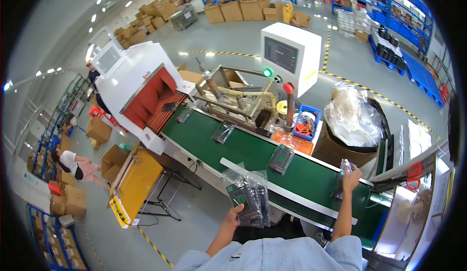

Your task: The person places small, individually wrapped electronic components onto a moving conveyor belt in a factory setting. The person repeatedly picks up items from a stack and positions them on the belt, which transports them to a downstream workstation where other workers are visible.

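In my left hand point(234, 216) is a bunch of flat black packages point(249, 198) in loose clear plastic, gripped at their left edge in front of my body. My right hand point(351, 178) reaches over the green conveyor belt point(311, 178) and has its fingers closed on the top of one more black plastic-wrapped package point(337, 186), which is at the belt's surface. Farther along the belt lie a dark package with a greenish print point(281, 158), a second wrapped package point(224, 132) and a smaller one point(184, 114). Another dark package point(170, 106) sits on rollers at the tunnel mouth.
The belt leads left into a white tunnel machine point(131, 76) with red curtain flaps point(148, 96). Behind the belt stand a control box point(291, 57), a blue bin point(307, 122) and a carton of clear plastic film point(352, 118). Red-handled scissors point(414, 175) and a fan point(419, 207) are at right.
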Demonstrator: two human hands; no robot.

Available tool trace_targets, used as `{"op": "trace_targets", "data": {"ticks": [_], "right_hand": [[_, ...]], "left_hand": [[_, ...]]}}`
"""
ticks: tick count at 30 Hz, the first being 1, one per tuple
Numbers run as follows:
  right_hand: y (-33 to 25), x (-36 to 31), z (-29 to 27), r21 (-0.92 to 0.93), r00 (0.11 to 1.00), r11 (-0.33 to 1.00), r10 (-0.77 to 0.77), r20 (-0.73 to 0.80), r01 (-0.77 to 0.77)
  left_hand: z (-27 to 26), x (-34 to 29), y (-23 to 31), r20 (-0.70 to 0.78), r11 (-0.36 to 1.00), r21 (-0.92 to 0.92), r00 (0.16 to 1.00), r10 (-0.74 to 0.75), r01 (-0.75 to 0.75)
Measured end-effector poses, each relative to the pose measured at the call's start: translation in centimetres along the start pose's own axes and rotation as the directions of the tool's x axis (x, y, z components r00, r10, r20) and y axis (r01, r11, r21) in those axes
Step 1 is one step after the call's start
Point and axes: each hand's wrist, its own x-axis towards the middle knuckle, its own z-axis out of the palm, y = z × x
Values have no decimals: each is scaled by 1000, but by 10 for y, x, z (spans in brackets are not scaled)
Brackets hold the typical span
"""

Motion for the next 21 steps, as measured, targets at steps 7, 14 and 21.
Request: {"op": "trace_targets", "data": {"ticks": [7,14,21], "right_hand": [[-181,-118,-100,603,313,530,-538,782,-596],[-176,-130,-120,599,429,556,-418,801,-576],[-139,-123,-146,613,533,653,-357,767,-445]], "left_hand": [[27,17,-6,-18,984,111,990,-139,140],[40,26,-29,-41,943,294,988,-152,157],[64,50,-38,12,945,267,979,-201,191]]}}
